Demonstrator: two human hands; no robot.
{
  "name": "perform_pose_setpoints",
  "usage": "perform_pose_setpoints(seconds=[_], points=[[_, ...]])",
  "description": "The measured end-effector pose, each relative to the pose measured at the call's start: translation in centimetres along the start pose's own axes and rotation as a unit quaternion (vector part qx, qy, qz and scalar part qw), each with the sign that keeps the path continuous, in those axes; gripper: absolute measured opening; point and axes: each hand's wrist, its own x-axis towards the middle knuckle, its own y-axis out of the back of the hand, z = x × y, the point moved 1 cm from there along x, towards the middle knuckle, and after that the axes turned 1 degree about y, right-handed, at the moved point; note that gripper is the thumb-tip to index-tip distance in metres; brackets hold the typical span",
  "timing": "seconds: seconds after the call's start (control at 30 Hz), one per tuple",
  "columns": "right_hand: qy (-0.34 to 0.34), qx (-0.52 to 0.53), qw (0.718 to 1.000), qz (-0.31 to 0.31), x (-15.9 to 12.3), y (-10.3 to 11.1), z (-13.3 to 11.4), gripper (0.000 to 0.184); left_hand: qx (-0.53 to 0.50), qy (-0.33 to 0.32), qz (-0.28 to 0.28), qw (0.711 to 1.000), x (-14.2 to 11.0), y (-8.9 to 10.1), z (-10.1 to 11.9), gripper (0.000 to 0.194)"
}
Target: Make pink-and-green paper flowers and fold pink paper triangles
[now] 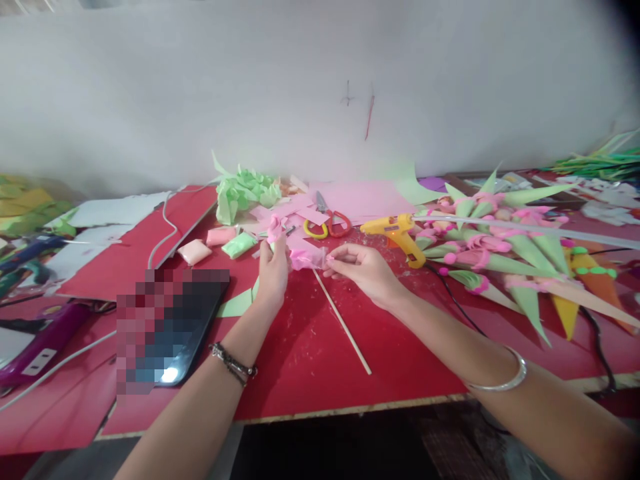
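My left hand (274,272) is closed around a small pink-and-green craft piece (275,230), whose ruffled pink top rises above the fingers. Between my hands lies a clear plastic packet of pink clay (307,258). My right hand (357,270) pinches at the packet's right end, with a little pink at the fingertips; whether a loose bit of clay is between them is too small to tell. A thin wooden stick (345,327) lies on the red table (320,373) below the packet.
Scissors (327,223) and pink paper (360,200) lie behind my hands. A yellow glue gun (397,237) and a pile of pink-and-green paper cones (500,247) are to the right. Clay packets (240,245), green paper pieces (247,190) and a phone (195,333) are to the left.
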Motion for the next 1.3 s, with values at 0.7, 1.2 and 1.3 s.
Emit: perform_pose_setpoints(seconds=[0.7, 1.2, 1.3], points=[[0.036, -0.034, 0.998, -0.045, -0.3, -0.2, -0.3, 0.015, -0.028, 0.035, -0.09, 0.995, -1.2, -1.4, -0.2, 0.04], [0.03, -0.029, 0.999, -0.026, -0.2, -0.2, -0.1, 0.022, -0.044, 0.062, -0.108, 0.991, -1.5, -1.5, 0.3, 0.041], [0.01, -0.016, 0.999, -0.033, -0.2, -0.3, 0.0, 0.021, -0.044, 0.065, -0.105, 0.991, -1.4, -1.5, 0.2, 0.043]])
